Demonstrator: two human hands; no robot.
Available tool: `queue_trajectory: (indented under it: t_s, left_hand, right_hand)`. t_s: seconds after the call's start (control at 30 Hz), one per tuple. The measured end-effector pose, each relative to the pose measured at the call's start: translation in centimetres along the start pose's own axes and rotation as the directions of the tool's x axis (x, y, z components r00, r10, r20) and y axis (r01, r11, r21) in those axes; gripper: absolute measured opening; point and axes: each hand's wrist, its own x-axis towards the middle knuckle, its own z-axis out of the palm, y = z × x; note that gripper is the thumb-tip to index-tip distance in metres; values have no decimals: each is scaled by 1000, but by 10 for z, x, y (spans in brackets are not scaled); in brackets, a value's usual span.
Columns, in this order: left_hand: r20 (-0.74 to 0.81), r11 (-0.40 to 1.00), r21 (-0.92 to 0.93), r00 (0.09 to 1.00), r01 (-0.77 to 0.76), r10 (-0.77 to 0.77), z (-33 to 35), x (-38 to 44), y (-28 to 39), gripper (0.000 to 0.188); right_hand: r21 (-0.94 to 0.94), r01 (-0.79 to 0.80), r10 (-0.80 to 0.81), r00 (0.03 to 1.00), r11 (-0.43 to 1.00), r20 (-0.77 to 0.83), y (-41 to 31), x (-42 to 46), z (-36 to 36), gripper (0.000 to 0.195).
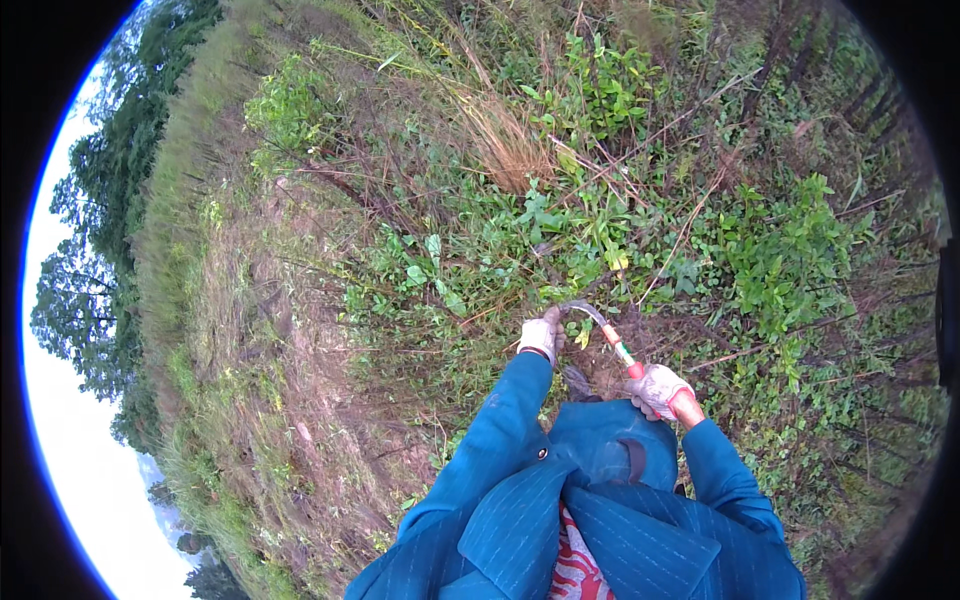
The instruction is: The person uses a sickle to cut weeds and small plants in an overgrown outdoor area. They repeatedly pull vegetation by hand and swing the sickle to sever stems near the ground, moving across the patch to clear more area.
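Note:
My right hand (660,391), in a pale work glove with a red cuff, grips the handle of a sickle (621,346). Red, white and green show along that handle. The curved metal blade (589,307) arcs left, its far end meeting the fingers of my left hand (542,336). That hand wears a soiled pale glove, its fingers curled; whether they hold stems or the blade tip is unclear. Low green weeds (577,281) grow just beyond the blade. A dark shoe (577,381) shows partly below, between my hands.
Leafy shrubs (787,255) stand to the right. A clump of dry grass (514,154) rises ahead, with thin dry stalks (682,232) slanting nearby. Sparse, brownish ground (315,390) slopes off left towards tall grass (169,225) and trees (90,277).

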Motion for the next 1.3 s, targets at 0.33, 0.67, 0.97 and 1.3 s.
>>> queue_trajectory:
  t_s: [0.33,0.67,0.97,1.3]
  left_hand:
    - [261,994,-51,962,93,-76,24,-24,-40,24]
    - [409,983,83,905,-162,115,4,-58,-78,25]
    - [254,959,-259,950,-117,184,-105,-59,-54,26]
    - [-218,980,-186,970,70,-111,-315,-45,-51,30]
  right_hand:
    - [-360,-74,-49,946,930,-322,89,24,22,25]
    - [337,70,131,833,939,-538,168,-185,75,18]
    - [748,453,212,768,485,-604,219,-198,161,13]
    - [911,411,57,910,13,-411,236,-127,113,18]
